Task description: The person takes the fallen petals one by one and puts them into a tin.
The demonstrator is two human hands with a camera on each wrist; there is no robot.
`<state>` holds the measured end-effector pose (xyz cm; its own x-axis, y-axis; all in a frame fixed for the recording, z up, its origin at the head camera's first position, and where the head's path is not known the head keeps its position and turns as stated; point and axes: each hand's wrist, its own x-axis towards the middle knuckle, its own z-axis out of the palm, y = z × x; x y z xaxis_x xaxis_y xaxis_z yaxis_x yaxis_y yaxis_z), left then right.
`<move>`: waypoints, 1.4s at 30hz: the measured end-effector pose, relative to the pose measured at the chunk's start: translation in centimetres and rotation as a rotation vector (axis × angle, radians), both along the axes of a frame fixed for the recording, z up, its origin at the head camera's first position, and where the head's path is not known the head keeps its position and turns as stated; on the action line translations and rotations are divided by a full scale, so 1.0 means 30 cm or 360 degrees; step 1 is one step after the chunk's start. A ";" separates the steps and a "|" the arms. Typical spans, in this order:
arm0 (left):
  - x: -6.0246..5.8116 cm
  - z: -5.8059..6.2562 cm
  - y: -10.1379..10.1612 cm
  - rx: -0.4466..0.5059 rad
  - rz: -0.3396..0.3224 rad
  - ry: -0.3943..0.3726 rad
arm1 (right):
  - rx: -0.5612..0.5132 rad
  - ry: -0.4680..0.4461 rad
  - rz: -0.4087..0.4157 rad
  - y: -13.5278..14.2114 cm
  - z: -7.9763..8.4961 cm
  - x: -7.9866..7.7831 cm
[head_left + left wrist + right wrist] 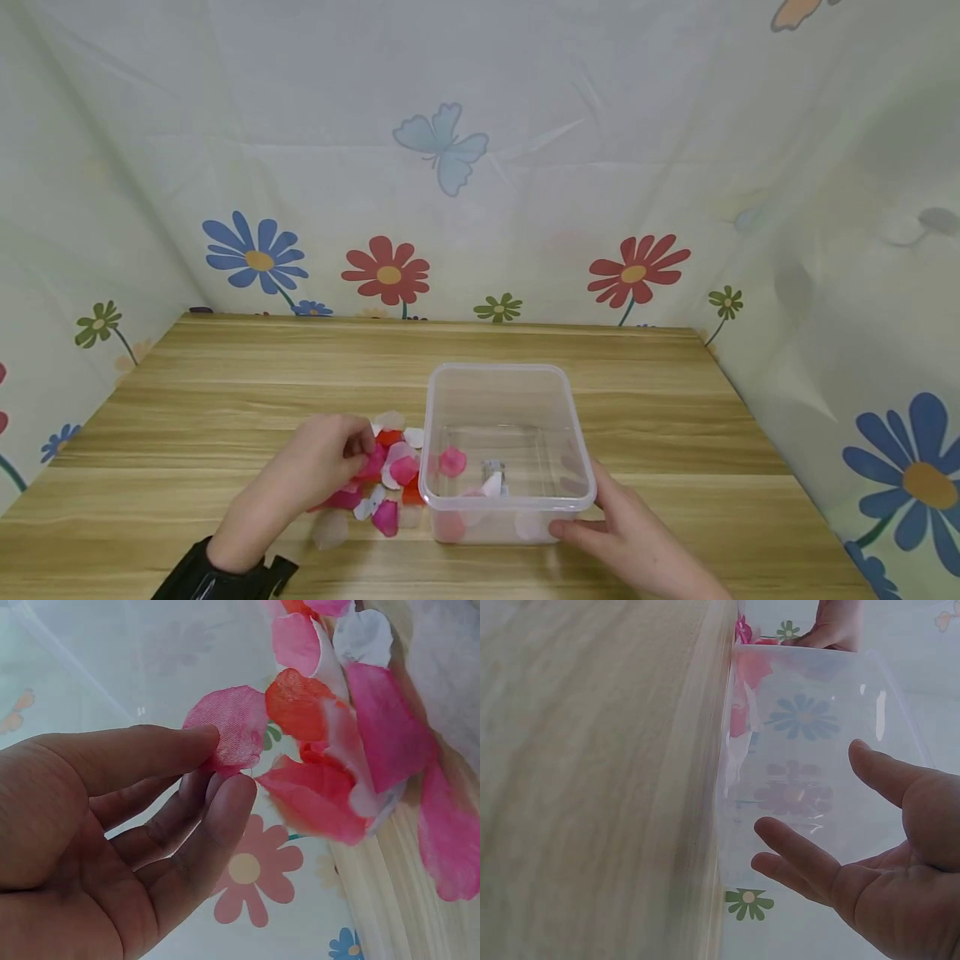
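My left hand (324,457) hovers over a loose pile of fabric petals (403,468) in pink, red and white, left of a clear plastic box (517,504). In the left wrist view, thumb and fingertips pinch one pink petal (236,720); more petals (390,727) lie just beyond it. My right hand (633,529) rests against the box's front right corner, thumb toward the front wall and fingers at the right side. Seen from the right wrist, its fingers (799,855) are spread and fairly straight at the box wall. Inside the box lie a few petals, among them a pink petal (452,461).
The box stands without a lid near the front of a wood-grain table (300,358). Behind and to both sides hangs a pale cloth (525,225) printed with flowers and butterflies. A black wrist strap (217,575) circles the left forearm.
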<state>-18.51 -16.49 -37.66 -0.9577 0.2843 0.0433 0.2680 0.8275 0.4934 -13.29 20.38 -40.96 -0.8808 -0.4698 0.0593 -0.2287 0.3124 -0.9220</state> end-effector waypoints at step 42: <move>0.048 0.096 0.118 0.0536 -0.0201 0.0812 | 0.0007 -0.0057 -0.0025 -0.003 0.003 0.000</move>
<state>-17.08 -12.96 -34.78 -0.7524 0.2852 0.5938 0.6246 0.5952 0.5056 -13.29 20.30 -40.85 -0.8897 -0.4559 0.0255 -0.1906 0.3201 -0.9280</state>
